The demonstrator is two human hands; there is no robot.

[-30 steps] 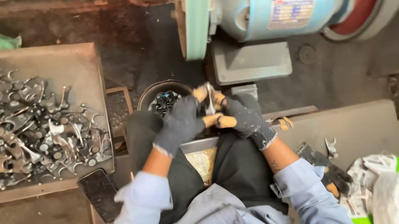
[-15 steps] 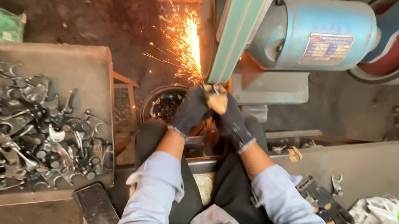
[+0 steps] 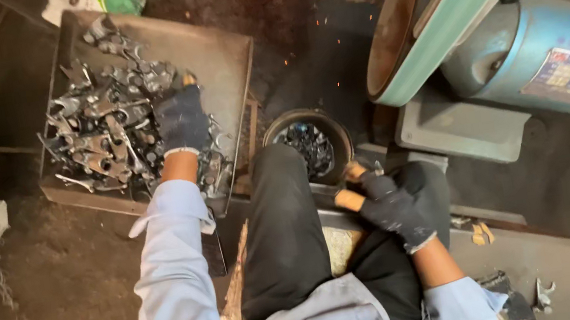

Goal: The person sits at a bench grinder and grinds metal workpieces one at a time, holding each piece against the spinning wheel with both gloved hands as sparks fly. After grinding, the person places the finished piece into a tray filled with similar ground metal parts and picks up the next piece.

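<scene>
Since half a second ago the left hand (image 3: 181, 119) has left the belt grinder (image 3: 456, 2) for the tray (image 3: 225, 49) of metal parts (image 3: 103, 133) (its grip cannot be told), while the right hand (image 3: 391, 204) grips a wooden-handled holder (image 3: 351, 199); picking one piece looks next.

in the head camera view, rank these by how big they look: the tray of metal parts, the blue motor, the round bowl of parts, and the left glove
1. tray
2. blue motor, cut off by the frame, so its place against the tray is unsure
3. round bowl
4. left glove, about bowl-sized; unsure
</scene>
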